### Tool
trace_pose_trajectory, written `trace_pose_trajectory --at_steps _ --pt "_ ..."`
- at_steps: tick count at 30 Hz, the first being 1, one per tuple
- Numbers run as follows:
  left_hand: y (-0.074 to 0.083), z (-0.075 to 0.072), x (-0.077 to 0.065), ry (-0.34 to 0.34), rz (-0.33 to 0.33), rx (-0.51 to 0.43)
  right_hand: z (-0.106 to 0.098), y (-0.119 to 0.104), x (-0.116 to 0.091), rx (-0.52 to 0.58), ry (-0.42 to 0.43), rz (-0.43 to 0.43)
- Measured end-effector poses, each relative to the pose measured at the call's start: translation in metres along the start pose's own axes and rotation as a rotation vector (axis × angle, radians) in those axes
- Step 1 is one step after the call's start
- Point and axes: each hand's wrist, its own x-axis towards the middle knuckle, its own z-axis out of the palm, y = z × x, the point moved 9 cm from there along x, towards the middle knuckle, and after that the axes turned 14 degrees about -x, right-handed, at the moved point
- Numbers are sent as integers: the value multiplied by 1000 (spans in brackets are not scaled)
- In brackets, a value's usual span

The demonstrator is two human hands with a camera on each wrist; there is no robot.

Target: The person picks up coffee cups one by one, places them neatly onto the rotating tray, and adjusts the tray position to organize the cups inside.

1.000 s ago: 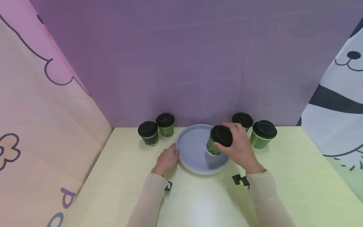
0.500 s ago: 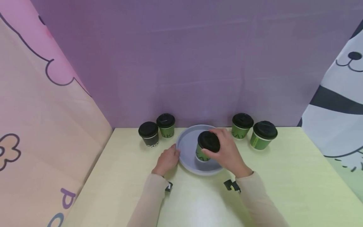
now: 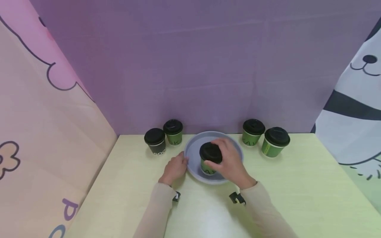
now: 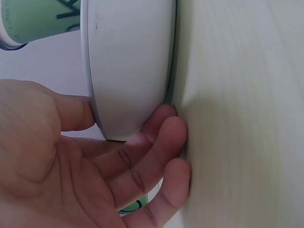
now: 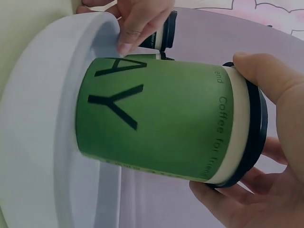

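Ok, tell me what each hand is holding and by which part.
The right hand holds a green paper cup around its black-lidded top; the left hand pinches the round, pale grey plate by the raised rim on its left side.

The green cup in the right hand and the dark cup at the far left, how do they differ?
Look: the held cup is green with dark letters; the dark cup carries white ones.
Handling: the right hand grips the held cup; no hand touches the dark cup.
Place: the held cup is on or just above the plate; the dark cup stands on the table.
Both are lidded in black.
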Motion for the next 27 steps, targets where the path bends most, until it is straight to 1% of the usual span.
trace_pose_trajectory --at_steps 9,17,23,27 --pt "1 -1 1 17 38 23 3 -4 -3 12 -3 20" --pt "1 -1 1 21 42 4 7 -9 -4 10 87 -6" --pt "0 -2 1 20 43 2 14 -14 -6 23 88 16" --pt "-1 -1 2 21 42 18 18 -18 -8 31 90 20"
